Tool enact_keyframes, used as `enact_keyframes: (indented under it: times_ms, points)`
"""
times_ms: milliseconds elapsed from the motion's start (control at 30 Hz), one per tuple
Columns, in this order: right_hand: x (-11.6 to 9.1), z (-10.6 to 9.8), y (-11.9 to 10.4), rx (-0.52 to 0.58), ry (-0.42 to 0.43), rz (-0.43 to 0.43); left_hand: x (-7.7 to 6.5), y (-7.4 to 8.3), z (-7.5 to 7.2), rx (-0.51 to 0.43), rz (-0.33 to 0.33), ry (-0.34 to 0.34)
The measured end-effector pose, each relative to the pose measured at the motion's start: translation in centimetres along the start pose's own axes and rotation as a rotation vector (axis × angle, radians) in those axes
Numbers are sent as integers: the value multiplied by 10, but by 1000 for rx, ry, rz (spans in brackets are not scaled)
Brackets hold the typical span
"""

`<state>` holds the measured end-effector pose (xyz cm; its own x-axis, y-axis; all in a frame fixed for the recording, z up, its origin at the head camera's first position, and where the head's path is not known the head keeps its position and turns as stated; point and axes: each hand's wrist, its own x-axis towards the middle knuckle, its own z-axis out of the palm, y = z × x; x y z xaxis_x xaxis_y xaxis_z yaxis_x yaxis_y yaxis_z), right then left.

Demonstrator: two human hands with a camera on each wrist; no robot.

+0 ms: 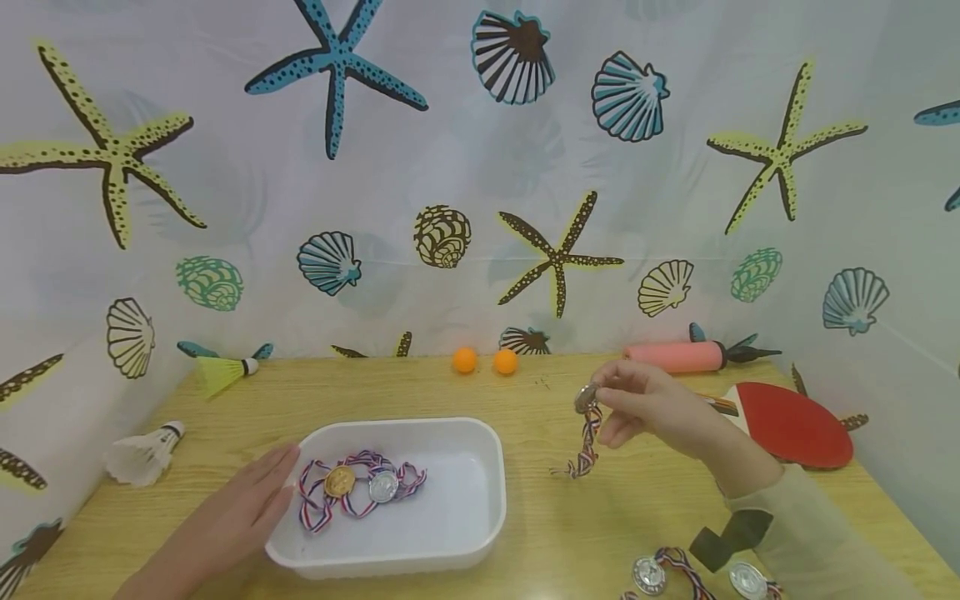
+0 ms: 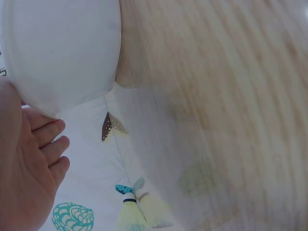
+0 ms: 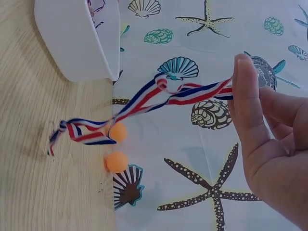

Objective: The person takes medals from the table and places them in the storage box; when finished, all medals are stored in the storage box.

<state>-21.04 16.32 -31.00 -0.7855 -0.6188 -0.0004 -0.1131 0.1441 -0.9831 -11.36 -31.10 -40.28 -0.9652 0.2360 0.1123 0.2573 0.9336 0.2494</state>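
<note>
My right hand (image 1: 652, 408) pinches a silver medal (image 1: 585, 398) between thumb and fingertips, raised above the table to the right of a white plastic tub (image 1: 480, 533). Its red, white and blue ribbon (image 3: 192, 95) dangles below, twisted and knotted. My left hand (image 1: 232, 508) rests against the tub's left side, fingers fairly straight; the left wrist view has the fingertips (image 2: 58, 126) right at the rim. Inside the tub, toward its left half, lie a gold medal (image 1: 340, 482) and a silver-coloured medal (image 1: 384, 486) with striped ribbons.
More silver medals (image 1: 649, 575) lie at the front right, partly under the right forearm. Two orange balls (image 1: 465, 360) sit at the back. A red paddle (image 1: 795, 425) and a pink pump (image 1: 675, 357) are at right, a yellow shuttlecock (image 1: 225, 373) and a white shuttlecock (image 1: 144, 454) at left.
</note>
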Motion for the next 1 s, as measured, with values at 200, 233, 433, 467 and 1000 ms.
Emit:
enact_keyframes:
  times_ms: [200,233,433,467,1000]
  points:
    - [2,0,-1,9,-13,-26,1,1,-2,-8,-16,-21]
    - [2,0,-1,8,-17,-34,2,1,-2,-11,-21,-28]
    - [3,1,-4,-49,-17,-77,2,1,-1,-10,-24,-31]
    - [3,2,-5,-58,-9,-79,2,1,-1,-10,-24,-30]
    - [11,9,-27,-123,95,-52,1,2,-2,-24,-33,-30]
